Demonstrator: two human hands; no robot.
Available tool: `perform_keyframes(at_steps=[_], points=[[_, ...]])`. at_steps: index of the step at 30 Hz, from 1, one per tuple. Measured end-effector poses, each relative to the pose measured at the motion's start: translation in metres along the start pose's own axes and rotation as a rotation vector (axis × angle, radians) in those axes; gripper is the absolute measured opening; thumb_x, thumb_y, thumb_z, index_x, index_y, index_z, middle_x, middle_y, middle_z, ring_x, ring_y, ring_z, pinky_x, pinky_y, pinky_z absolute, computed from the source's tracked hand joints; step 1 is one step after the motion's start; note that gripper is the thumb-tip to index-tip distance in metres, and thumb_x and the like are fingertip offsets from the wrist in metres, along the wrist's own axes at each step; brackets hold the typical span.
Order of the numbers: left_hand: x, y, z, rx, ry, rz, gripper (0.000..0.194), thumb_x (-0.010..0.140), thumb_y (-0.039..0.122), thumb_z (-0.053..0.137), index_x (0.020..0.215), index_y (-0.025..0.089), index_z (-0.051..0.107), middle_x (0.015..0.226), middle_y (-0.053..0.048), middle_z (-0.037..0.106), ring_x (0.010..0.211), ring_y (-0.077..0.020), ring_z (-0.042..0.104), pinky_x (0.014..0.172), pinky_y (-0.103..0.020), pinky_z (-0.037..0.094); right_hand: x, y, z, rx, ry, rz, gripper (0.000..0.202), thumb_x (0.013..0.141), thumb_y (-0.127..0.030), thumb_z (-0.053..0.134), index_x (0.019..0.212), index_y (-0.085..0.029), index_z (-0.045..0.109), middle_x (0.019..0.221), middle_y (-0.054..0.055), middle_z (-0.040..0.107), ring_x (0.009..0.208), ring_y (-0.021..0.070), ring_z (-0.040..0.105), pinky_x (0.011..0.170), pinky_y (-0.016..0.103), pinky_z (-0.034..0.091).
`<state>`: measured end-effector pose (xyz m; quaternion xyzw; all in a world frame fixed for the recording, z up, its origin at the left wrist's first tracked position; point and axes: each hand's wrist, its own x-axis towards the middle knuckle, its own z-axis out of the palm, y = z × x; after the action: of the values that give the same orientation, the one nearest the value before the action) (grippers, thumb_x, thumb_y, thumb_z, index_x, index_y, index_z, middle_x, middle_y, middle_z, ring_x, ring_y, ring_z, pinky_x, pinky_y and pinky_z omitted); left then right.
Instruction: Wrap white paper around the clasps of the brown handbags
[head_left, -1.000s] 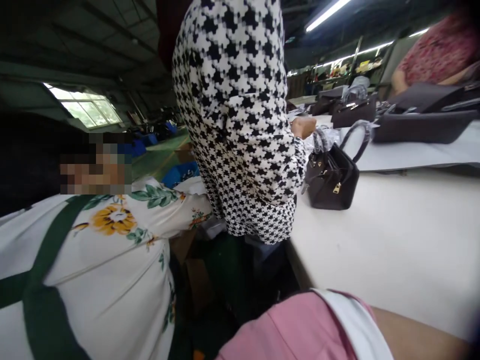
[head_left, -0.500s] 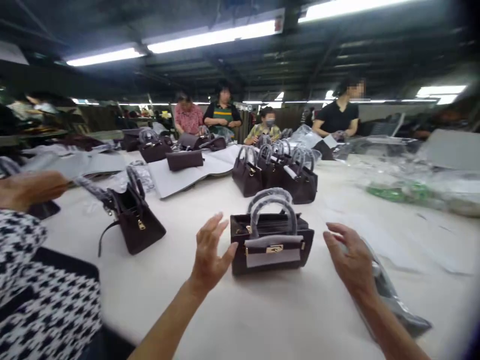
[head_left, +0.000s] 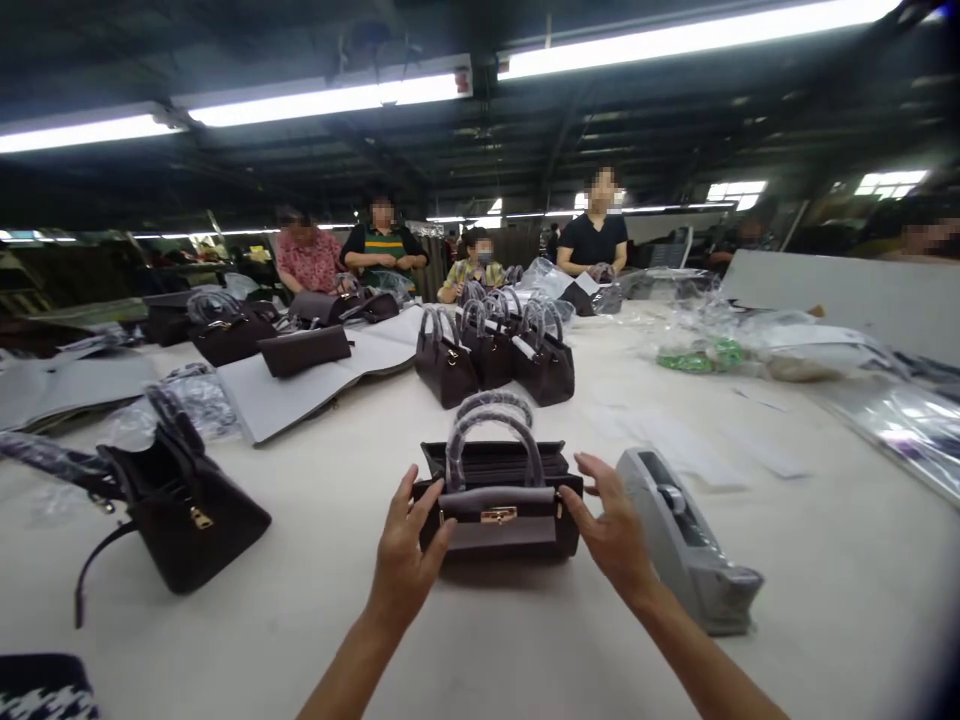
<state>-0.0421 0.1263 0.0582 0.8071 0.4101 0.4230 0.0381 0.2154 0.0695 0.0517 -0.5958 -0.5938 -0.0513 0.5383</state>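
In front of me a dark brown handbag (head_left: 568, 505) stands upright on the white table, its top open. Clear plastic wraps its two arched handles, and pale grey sheeting covers part of the front around a gold clasp. My left hand (head_left: 405, 540) holds the bag's left end, thumb at the front and fingers along the side. At the right end my right hand (head_left: 611, 525) grips the edge, its thumb on the front corner. Just right of that hand lies a grey tray-like piece (head_left: 679, 550) with a plastic-wrapped end.
Another dark handbag (head_left: 191, 515) leans at the left with a strap hanging. Several wrapped-handle bags (head_left: 491, 360) stand farther back, near a white padded sheet (head_left: 247, 400). Clear plastic and a green bundle (head_left: 701, 355) lie at the right. Several people stand or sit across the table.
Both my hands have closed in on the handbag from either side and now touch it. The view has turned right, and the neighbour's hand at the left is out of sight.
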Motion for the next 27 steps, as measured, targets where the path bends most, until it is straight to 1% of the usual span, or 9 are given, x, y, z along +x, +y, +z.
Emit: perform_keyframes(at_steps=[2, 4, 6, 9, 13, 16, 20, 25, 27], points=[[0.001, 0.006, 0.003, 0.067, 0.095, 0.042, 0.032, 0.08, 0.022, 0.052, 0.112, 0.021, 0.051, 0.134, -0.011, 0.035, 0.12, -0.0255, 0.038, 0.095, -0.044, 0.04, 0.001, -0.008, -0.004, -0.103, 0.081, -0.211, 0.03, 0.081, -0.02, 0.053, 0.112, -0.02, 0.052, 0.106, 0.01, 0.056, 0.098, 0.0217, 0.052, 0.081, 0.039, 0.045], [0.002, 0.01, 0.005, 0.156, 0.185, 0.098, 0.02, 0.078, 0.02, 0.056, 0.097, 0.02, 0.057, 0.123, -0.01, 0.047, 0.114, -0.0259, 0.044, 0.091, -0.045, 0.04, 0.004, -0.019, -0.004, -0.177, -0.004, -0.391, 0.028, 0.081, -0.013, 0.053, 0.107, -0.021, 0.055, 0.097, 0.007, 0.059, 0.09, 0.0194, 0.053, 0.08, 0.037, 0.043], [0.005, 0.013, 0.006, 0.239, 0.246, 0.151, 0.011, 0.076, 0.017, 0.058, 0.087, 0.02, 0.059, 0.108, -0.008, 0.056, 0.107, -0.0261, 0.049, 0.088, -0.047, 0.039, 0.008, -0.03, -0.001, -0.262, -0.111, -0.472, 0.026, 0.082, -0.012, 0.052, 0.106, -0.021, 0.056, 0.092, 0.006, 0.06, 0.084, 0.0184, 0.053, 0.076, 0.036, 0.042], [0.011, 0.014, 0.005, 0.246, 0.239, 0.269, 0.013, 0.075, 0.012, 0.058, 0.085, 0.02, 0.058, 0.09, -0.005, 0.061, 0.093, -0.0219, 0.054, 0.082, -0.042, 0.041, 0.014, -0.037, 0.003, -0.377, -0.168, -0.461, 0.016, 0.083, -0.015, 0.05, 0.095, -0.02, 0.06, 0.082, 0.005, 0.059, 0.076, 0.018, 0.05, 0.073, 0.036, 0.038], [0.014, 0.015, 0.002, 0.105, 0.133, 0.374, 0.017, 0.077, 0.008, 0.054, 0.09, 0.018, 0.055, 0.087, -0.004, 0.062, 0.088, -0.0179, 0.054, 0.079, -0.035, 0.042, 0.012, -0.028, 0.003, -0.307, -0.164, -0.385, 0.014, 0.085, -0.015, 0.048, 0.08, -0.02, 0.06, 0.077, 0.003, 0.057, 0.075, 0.0162, 0.048, 0.073, 0.033, 0.036], [0.012, 0.019, -0.003, 0.096, 0.086, 0.367, 0.013, 0.077, 0.011, 0.054, 0.089, 0.018, 0.054, 0.083, -0.003, 0.062, 0.087, -0.0181, 0.054, 0.079, -0.035, 0.041, 0.005, -0.018, 0.002, -0.202, -0.148, -0.346, 0.012, 0.085, -0.014, 0.048, 0.084, -0.02, 0.058, 0.083, 0.003, 0.059, 0.078, 0.016, 0.048, 0.074, 0.033, 0.037], [0.014, 0.03, -0.009, 0.207, 0.03, 0.348, 0.011, 0.078, 0.017, 0.055, 0.089, 0.02, 0.057, 0.079, -0.001, 0.063, 0.082, -0.0174, 0.055, 0.077, -0.035, 0.039, 0.0, -0.013, 0.003, -0.162, -0.185, -0.354, 0.012, 0.085, -0.014, 0.047, 0.087, -0.019, 0.057, 0.085, 0.004, 0.06, 0.081, 0.0166, 0.05, 0.075, 0.034, 0.038], [0.017, 0.034, -0.005, 0.241, 0.028, 0.51, 0.017, 0.078, 0.008, 0.052, 0.088, 0.02, 0.058, 0.08, -0.001, 0.063, 0.08, -0.0158, 0.056, 0.075, -0.033, 0.04, 0.0, -0.01, 0.003, -0.121, -0.134, -0.382, 0.014, 0.083, -0.012, 0.048, 0.091, -0.02, 0.057, 0.085, 0.005, 0.06, 0.081, 0.0172, 0.051, 0.073, 0.034, 0.042], [0.016, 0.032, -0.001, 0.21, 0.038, 0.527, 0.018, 0.077, 0.007, 0.052, 0.09, 0.019, 0.057, 0.082, -0.002, 0.063, 0.079, -0.0161, 0.055, 0.074, -0.033, 0.041, -0.001, -0.009, 0.001, -0.116, -0.125, -0.404, 0.016, 0.082, -0.012, 0.049, 0.093, -0.02, 0.057, 0.083, 0.005, 0.06, 0.08, 0.0171, 0.052, 0.072, 0.033, 0.044]])
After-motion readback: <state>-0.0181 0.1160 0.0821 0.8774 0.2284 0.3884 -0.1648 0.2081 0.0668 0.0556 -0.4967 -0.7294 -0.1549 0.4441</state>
